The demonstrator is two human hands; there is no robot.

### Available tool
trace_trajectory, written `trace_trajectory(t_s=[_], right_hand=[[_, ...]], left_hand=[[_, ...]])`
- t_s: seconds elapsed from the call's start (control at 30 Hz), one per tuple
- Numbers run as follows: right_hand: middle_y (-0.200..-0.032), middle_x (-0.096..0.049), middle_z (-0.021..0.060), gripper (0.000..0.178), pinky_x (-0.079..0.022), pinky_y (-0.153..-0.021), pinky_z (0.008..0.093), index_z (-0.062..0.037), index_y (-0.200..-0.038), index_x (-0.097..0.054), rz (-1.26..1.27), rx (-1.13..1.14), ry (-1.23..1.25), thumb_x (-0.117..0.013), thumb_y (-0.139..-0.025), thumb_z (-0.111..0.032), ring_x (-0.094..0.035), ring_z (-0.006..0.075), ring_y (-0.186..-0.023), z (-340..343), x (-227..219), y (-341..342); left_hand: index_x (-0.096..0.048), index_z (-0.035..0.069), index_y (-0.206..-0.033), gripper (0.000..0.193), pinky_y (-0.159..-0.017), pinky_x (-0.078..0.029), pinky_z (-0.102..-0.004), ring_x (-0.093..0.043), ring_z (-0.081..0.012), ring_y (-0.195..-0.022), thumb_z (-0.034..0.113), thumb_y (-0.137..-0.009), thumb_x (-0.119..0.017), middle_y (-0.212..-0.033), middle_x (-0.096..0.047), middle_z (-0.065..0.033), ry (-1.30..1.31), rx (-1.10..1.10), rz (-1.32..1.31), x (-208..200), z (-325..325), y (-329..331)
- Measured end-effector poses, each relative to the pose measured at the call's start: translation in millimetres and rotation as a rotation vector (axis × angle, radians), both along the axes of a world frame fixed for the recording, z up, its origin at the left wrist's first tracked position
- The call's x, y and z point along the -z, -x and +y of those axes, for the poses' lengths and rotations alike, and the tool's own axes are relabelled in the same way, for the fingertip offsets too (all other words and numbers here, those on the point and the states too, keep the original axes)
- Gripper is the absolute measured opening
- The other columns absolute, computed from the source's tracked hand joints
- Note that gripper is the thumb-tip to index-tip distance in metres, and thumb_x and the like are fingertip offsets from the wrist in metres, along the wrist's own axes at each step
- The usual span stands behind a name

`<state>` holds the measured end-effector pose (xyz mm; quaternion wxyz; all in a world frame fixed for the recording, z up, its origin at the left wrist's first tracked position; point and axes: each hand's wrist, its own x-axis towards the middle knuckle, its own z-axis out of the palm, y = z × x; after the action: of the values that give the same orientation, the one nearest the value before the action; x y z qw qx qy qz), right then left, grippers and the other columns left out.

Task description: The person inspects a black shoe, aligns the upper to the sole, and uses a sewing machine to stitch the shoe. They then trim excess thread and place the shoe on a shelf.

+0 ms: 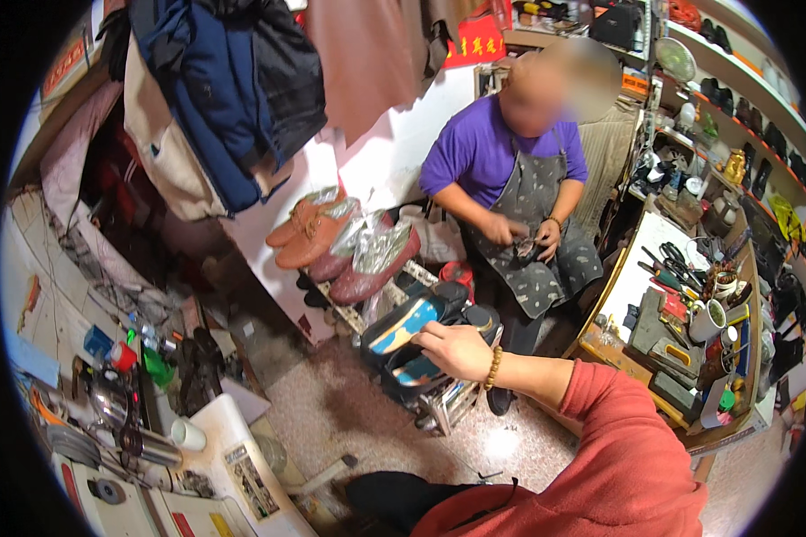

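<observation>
My right hand (455,352), with a beaded bracelet at the wrist, reaches in from the lower right over a pair of black shoes. Its fingers are bent together at the inner edge of the far shoe, and what they pinch, if anything, is too small to make out. A blue and tan insole (405,324) shows inside that shoe. The near shoe (394,380) lies partly under my hand, with blue and tan inside too. Both shoes rest on a low metal-framed rack (448,410). My left hand is out of view.
Brown and maroon shoes (367,273) stuffed with plastic stand behind the rack. A seated person (475,148) in an apron handles a small dark object. To the right is a tool-covered bench (631,268); at lower left, a white machine table (215,425) with a cup.
</observation>
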<state>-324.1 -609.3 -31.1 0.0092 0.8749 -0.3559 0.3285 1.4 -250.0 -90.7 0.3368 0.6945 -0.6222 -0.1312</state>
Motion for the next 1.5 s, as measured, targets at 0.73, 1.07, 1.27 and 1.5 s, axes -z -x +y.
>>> trace_trajectory(t_s=[0.73,1.07,1.27,1.5], right_hand=[[-0.095,-0.062,0.0103,0.02,-0.052,-0.073,0.043,-0.0096,-0.099,-0.064,0.26,-0.098,-0.243,-0.067,-0.08,-0.016,-0.064,0.0332,-0.087,-57.3,-2.3,-20.3],[-0.081,-0.06,0.0125,0.014,-0.052,-0.059,0.0443,-0.006,-0.083,-0.063,0.055,-0.288,-0.058,-0.057,-0.081,-0.018,-0.064,0.0331,-0.071,20.8,-30.3,-79.2],[-0.081,-0.059,0.0127,0.015,-0.05,-0.057,0.0453,-0.0056,-0.08,-0.064,0.033,-0.418,-0.135,-0.058,-0.08,-0.019,-0.063,0.0345,-0.069,36.7,-42.8,-93.1],[-0.082,-0.06,0.0143,0.015,-0.052,-0.059,0.0443,-0.0045,-0.08,-0.064,0.108,-0.306,-0.075,-0.055,-0.081,-0.017,-0.065,0.033,-0.072,16.1,-41.1,-65.6]], left_hand=[[-0.065,0.003,-0.102,0.015,-0.074,-0.052,-0.038,-0.065,-0.0293,-0.086,0.014,-0.093,-0.063,-0.098,-0.066,-0.0155,-0.151,-0.051,0.073,-22.1,-9.6,4.5],[-0.063,0.0,-0.106,0.018,-0.078,-0.051,-0.0385,-0.064,-0.0317,-0.089,0.012,-0.093,-0.064,-0.102,-0.065,-0.0183,-0.259,0.066,-0.013,61.2,28.5,-59.3],[-0.061,-0.002,-0.112,0.023,-0.082,-0.051,-0.0382,-0.063,-0.0338,-0.094,0.01,-0.092,-0.064,-0.107,-0.064,-0.0198,-0.245,0.397,-0.655,232.1,54.8,-166.3],[-0.06,-0.001,-0.113,0.025,-0.08,-0.051,-0.0363,-0.063,-0.0321,-0.095,0.011,-0.092,-0.065,-0.107,-0.064,-0.0187,-0.266,0.425,-0.701,271.9,83.1,-179.5]])
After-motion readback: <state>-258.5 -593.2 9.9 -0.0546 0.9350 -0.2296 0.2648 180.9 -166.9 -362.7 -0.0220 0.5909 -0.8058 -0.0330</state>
